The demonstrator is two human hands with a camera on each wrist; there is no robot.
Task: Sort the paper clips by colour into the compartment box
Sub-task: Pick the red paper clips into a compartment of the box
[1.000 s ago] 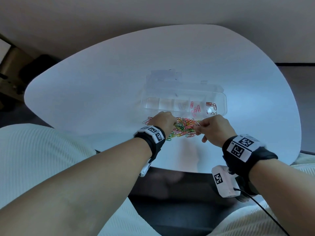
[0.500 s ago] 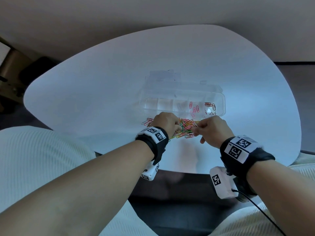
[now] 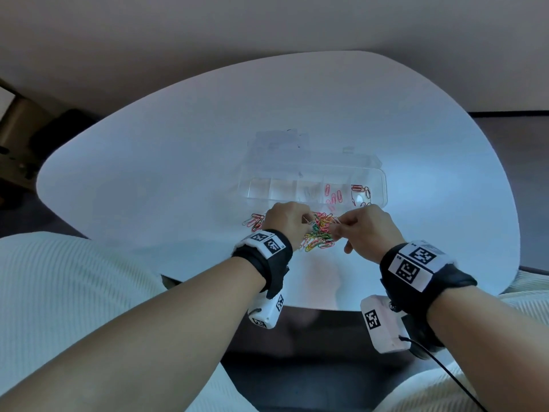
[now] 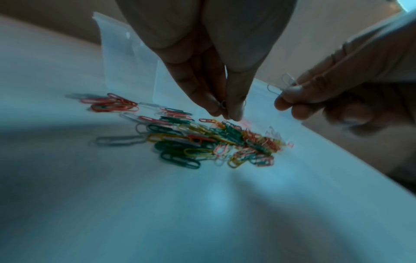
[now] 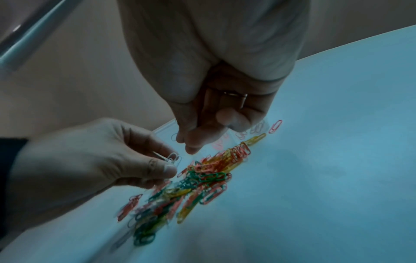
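Note:
A heap of mixed paper clips (image 3: 320,234), green, yellow, red, pink and white, lies on the white table just in front of the clear compartment box (image 3: 258,200). My left hand (image 3: 306,223) hovers over the heap's left side and pinches white clips (image 5: 173,158) between thumb and fingertips. Over the right side my right hand (image 3: 337,226) pinches white clips (image 4: 281,85) too. In the box, pink clips (image 3: 334,196) lie in the fourth compartment and red ones (image 3: 361,190) in the rightmost. A small bunch of red clips (image 3: 255,221) lies apart, left of my left hand.
The box's clear lid (image 3: 297,156) lies open behind it. The round white table (image 3: 148,173) has bare surface to the left, right and far side. Its near edge (image 3: 312,306) runs just under my wrists, with my lap below.
Both hands have lifted slightly off the heap and drawn a bit closer, each now with white clips pinched in the fingertips. The box and the heap stay where they were.

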